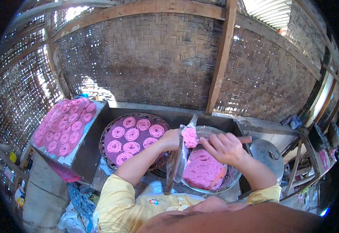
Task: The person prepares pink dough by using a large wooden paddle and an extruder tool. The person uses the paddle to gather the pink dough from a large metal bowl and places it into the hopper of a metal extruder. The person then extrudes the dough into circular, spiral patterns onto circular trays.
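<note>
pink dough [190, 136] just left of right-hand fingers [213, 145]

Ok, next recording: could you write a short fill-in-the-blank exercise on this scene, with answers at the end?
The dough in the basin is coloured ____.
The round tray lies to the ____ of the basin.
The hand holding the stick is the person's ____ one.
The left sleeve is ____.
Missing words: pink; left; right; yellow.

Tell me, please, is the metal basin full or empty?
The metal basin is partly full: pink dough lies inside, and bare inner wall shows at its right.
</note>
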The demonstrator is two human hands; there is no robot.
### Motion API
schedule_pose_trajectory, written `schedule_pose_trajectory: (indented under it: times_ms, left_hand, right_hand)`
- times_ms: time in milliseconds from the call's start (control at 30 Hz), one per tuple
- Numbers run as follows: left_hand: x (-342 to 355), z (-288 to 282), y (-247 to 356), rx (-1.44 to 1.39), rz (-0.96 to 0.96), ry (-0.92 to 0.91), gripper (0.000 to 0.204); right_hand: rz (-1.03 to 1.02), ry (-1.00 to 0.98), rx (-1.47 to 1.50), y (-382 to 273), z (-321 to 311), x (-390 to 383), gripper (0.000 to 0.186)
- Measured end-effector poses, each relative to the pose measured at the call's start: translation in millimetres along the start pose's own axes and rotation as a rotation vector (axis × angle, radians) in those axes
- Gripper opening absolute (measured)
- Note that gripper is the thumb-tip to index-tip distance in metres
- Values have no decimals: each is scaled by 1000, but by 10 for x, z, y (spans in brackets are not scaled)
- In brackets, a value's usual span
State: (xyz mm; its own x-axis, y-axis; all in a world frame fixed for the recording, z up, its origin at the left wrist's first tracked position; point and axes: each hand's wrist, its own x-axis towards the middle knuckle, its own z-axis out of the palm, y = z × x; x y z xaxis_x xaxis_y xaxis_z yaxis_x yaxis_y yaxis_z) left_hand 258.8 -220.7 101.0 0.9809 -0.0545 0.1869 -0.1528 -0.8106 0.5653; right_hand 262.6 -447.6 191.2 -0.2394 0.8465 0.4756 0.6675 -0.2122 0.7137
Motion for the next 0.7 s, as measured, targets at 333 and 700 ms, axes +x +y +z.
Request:
schedule_pose_trajectory:
  times_ms: [333, 700]
  left_hand:
    - [437, 170, -228, -435, 337, 272, 26]
    - [263, -159, 166, -210, 291, 394, 35]
  right_hand:
    - [1383, 378, 1141, -178, 189, -603, 25]
    - [1473, 363, 927, -268, 170, -886, 19]
